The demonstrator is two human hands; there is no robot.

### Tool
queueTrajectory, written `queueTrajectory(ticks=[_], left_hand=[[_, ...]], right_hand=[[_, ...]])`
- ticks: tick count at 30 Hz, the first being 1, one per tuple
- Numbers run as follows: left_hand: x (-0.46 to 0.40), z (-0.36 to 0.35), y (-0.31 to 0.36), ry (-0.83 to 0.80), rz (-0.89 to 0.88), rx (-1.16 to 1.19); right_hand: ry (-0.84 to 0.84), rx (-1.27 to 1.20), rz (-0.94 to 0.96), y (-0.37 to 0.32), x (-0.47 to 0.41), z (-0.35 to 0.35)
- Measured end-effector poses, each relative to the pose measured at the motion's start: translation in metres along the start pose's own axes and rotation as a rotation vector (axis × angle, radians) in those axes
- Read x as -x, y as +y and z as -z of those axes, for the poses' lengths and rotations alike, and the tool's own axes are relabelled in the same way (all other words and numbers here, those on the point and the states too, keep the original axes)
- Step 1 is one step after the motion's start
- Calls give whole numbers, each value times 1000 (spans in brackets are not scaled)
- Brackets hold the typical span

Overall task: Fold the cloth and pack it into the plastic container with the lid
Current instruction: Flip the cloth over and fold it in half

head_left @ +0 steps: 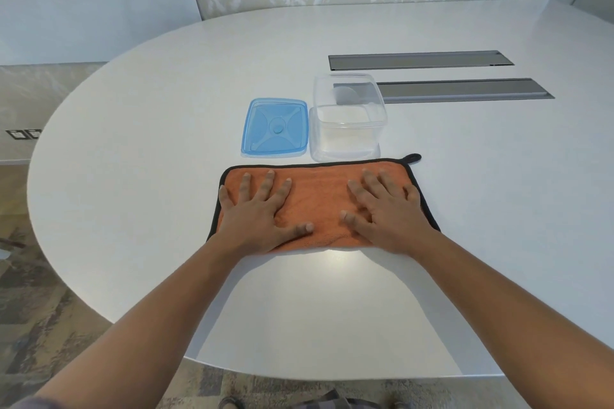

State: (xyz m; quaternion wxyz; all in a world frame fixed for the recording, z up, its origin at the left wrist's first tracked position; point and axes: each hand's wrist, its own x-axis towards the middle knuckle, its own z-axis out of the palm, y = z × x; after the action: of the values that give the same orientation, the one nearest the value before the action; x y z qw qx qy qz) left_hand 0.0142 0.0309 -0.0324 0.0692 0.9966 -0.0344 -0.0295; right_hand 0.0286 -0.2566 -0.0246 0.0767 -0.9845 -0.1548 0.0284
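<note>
Both hands lie flat with fingers spread, the left hand (257, 209) and right hand (387, 209) pressing the orange cloth (319, 206) near the table's (166, 143) near edge. Its long axis runs left to right, loop at the far right corner. Just beyond it sit the blue lid (275, 127), and the clear container (348, 116) to the lid's right.

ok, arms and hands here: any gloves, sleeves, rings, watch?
Both are bare: no gloves, rings or watch on the left hand or right hand, and the forearms are uncovered. A bit of greyish fabric, possibly a sleeve, shows at the bottom-left corner.
</note>
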Motion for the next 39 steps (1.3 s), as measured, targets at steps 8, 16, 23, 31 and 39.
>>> queueTrajectory(ticks=[8,16,23,31,39], left_hand=[[0,11,-6,-27,-20,-10],[16,4,33,33,-128,-15],[20,-1,17,-41,-92,26],[18,0,4,41,-7,15],[14,7,-11,14,103,68]], right_hand=[[-88,20,-62,13,14,1],[-97,0,-36,-7,17,-5],[-313,-11,-91,5,17,10],[-150,-4,-155,4,13,6],[-323,42,-191,2,7,20]])
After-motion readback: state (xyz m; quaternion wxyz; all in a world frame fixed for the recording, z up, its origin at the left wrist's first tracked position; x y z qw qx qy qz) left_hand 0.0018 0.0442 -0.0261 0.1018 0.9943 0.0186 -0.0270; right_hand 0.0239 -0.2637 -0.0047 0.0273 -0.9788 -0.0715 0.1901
